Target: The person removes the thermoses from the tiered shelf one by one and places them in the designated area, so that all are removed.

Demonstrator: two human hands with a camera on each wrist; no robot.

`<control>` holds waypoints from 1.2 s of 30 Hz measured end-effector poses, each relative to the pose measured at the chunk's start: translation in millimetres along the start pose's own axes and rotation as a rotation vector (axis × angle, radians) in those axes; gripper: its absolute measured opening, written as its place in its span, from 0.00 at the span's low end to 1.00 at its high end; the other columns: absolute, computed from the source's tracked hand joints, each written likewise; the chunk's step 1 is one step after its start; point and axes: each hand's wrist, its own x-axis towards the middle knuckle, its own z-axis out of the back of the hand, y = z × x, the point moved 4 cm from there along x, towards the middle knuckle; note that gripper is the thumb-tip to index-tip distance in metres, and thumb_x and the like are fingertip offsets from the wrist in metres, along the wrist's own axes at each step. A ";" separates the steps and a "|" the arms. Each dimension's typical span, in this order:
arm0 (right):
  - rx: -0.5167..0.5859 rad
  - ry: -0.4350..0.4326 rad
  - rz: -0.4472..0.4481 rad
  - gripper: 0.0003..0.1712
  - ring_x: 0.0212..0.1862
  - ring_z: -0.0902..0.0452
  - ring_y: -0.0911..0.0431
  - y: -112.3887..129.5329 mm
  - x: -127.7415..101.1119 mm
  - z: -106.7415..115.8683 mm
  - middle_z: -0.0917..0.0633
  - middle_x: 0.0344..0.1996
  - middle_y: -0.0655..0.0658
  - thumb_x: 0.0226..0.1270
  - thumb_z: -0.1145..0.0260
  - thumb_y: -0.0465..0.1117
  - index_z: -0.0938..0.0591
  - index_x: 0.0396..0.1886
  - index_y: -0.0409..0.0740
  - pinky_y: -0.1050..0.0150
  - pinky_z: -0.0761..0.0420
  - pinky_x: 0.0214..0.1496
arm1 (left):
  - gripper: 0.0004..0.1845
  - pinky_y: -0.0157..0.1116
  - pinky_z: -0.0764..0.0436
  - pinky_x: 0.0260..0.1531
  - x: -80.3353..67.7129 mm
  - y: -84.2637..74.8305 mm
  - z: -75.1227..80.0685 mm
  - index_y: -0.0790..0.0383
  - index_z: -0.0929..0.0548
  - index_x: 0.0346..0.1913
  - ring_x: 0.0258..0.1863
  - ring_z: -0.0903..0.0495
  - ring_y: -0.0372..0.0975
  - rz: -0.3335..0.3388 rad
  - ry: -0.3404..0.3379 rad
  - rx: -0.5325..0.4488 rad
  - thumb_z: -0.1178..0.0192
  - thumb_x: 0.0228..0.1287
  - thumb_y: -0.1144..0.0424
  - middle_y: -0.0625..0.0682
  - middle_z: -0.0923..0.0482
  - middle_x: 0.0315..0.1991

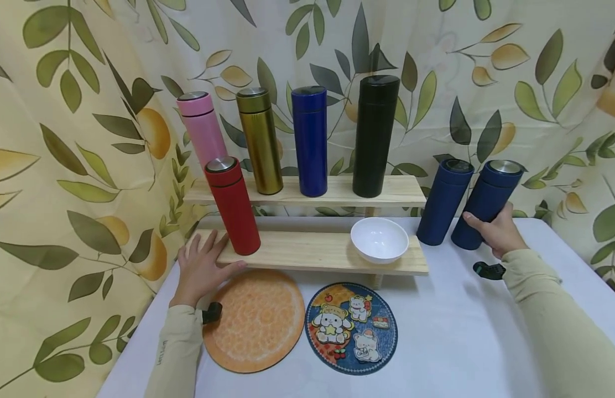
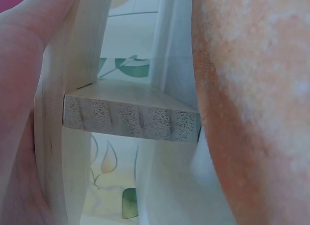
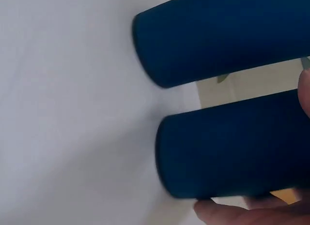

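Note:
At the right, my right hand (image 1: 499, 231) grips a dark blue thermos (image 1: 488, 205), thumb on its near side. Its lower end faces the right wrist view, where fingertips (image 3: 213, 210) touch its side. A second dark blue thermos (image 1: 445, 202) stands just left of it, upright on the white cloth. My left hand (image 1: 200, 271) rests on the left end of the lower wooden shelf (image 1: 302, 251), fingers spread, thumb along the front edge. Right beside those fingers, a red thermos (image 1: 233, 207) stands on that board. In the left wrist view the shelf's support (image 2: 131, 116) shows below the hand.
Pink (image 1: 203, 124), gold (image 1: 260, 141), blue (image 1: 309, 141) and black (image 1: 376, 135) thermoses stand on the upper shelf (image 1: 337, 188). A white bowl (image 1: 379, 240) sits on the lower one. In front lie an orange round mat (image 1: 255, 320) and a cartoon-print round mat (image 1: 344, 326). Leaf-patterned curtains hang behind.

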 end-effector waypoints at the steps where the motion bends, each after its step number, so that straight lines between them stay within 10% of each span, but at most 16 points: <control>1: -0.012 0.018 -0.019 0.59 0.82 0.61 0.24 -0.9 -1.1 0.3 0.63 0.82 0.21 0.85 0.40 0.48 0.78 0.81 0.40 0.25 0.49 0.75 | 0.52 0.74 0.63 0.71 0.0 0.1 0.1 0.56 0.33 0.83 0.81 0.57 0.70 0.001 0.001 -0.003 0.38 0.66 0.26 0.66 0.44 0.83; 10: -0.103 0.123 -0.122 0.68 0.79 0.78 0.22 -9.6 -14.3 10.4 0.83 0.77 0.24 0.84 0.41 0.57 0.89 0.76 0.35 0.22 0.56 0.73 | 0.52 0.74 0.64 0.71 2.2 -2.9 -1.5 0.55 0.33 0.83 0.81 0.56 0.70 -0.006 -0.013 -0.023 0.38 0.66 0.26 0.65 0.44 0.84; 18: 0.082 -0.134 0.112 0.60 0.83 0.87 0.49 42.1 -27.6 21.0 0.79 0.84 0.42 0.83 0.40 0.53 0.76 0.86 0.47 0.48 0.73 0.80 | 0.52 0.74 0.63 0.71 0.4 0.4 -2.4 0.55 0.32 0.83 0.81 0.56 0.70 -0.001 -0.027 -0.018 0.37 0.65 0.26 0.65 0.43 0.83; 25: 0.172 -0.296 0.297 0.55 0.81 0.76 0.69 101.6 -44.9 23.8 0.71 0.87 0.53 0.79 0.40 0.50 0.65 0.89 0.49 0.72 0.67 0.77 | 0.52 0.73 0.65 0.72 0.8 2.9 -1.8 0.54 0.34 0.84 0.82 0.58 0.69 0.004 -0.017 -0.018 0.38 0.65 0.26 0.64 0.44 0.84; 36: 0.469 -0.151 0.571 0.50 0.84 0.74 0.66 152.2 -67.1 -7.9 0.66 0.88 0.52 0.82 0.40 0.39 0.60 0.89 0.48 0.72 0.69 0.78 | 0.52 0.73 0.64 0.71 0.6 1.5 -2.0 0.55 0.32 0.83 0.82 0.57 0.69 -0.004 -0.026 -0.015 0.36 0.65 0.27 0.64 0.43 0.84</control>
